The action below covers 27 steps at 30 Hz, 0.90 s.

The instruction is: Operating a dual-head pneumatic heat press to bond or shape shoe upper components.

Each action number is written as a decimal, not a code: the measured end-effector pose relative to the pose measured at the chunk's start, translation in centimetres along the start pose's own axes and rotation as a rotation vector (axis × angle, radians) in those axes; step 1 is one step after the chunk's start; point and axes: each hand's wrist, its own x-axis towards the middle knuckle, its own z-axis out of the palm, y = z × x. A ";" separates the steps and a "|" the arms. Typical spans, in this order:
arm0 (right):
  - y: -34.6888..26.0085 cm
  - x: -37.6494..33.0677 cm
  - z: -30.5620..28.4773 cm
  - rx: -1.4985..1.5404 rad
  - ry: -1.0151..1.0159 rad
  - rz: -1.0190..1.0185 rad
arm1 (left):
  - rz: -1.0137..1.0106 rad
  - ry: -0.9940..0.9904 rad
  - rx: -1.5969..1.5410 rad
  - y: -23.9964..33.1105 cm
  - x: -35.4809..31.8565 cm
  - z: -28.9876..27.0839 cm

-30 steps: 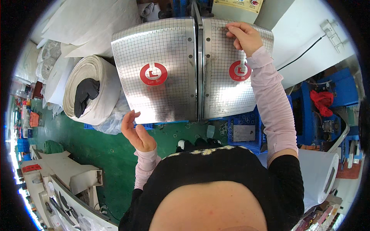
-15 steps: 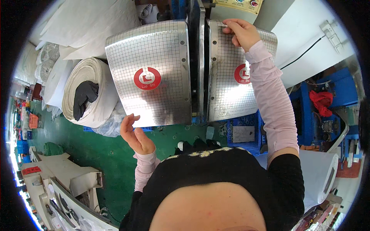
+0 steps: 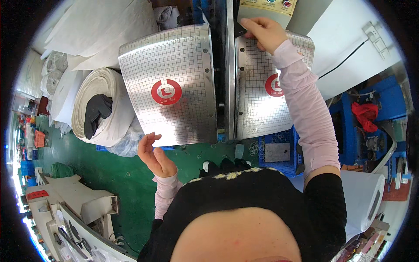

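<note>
My right hand point(image 3: 265, 33) reaches to the far end of the right metal plate point(image 3: 262, 61), which is gridded and bears a red emblem. Its thumb and fingers are closed on a small dark flat piece point(image 3: 239, 29) beside the machine's upright metal bar point(image 3: 229, 78). What the piece is, I cannot make out. My left hand point(image 3: 157, 156) is at the near edge of the left gridded metal plate point(image 3: 170, 59), palm turned inward. The fingers are apart and hold nothing. Pale sleeves cover both forearms.
On the left stands a thick white roll point(image 3: 115, 109) with black cloth point(image 3: 98, 114) in its core. A blue crate point(image 3: 297, 148) sits below the right plate. A control panel point(image 3: 268, 8) is at the far side, and a white table or machine point(image 3: 78, 196) at near left.
My right hand has moved slightly left and farther away, toward the upright bar. A dark piece now shows at its fingertips. My left hand has barely moved.
</note>
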 end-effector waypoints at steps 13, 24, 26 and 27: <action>4.7 -1.9 -11.5 0.521 0.390 -0.131 | -0.339 -0.630 -0.347 0.4 -4.5 -0.6; 4.5 -19.1 -15.3 1.173 -0.093 -0.246 | -0.645 -1.358 -0.806 8.1 -5.3 14.0; 4.1 -21.7 -14.3 1.184 0.095 -0.195 | -0.878 -1.284 -0.768 10.1 -6.5 17.3; 4.0 -22.9 -14.3 1.184 0.251 -0.169 | -0.971 -1.296 -0.706 11.2 -6.4 18.9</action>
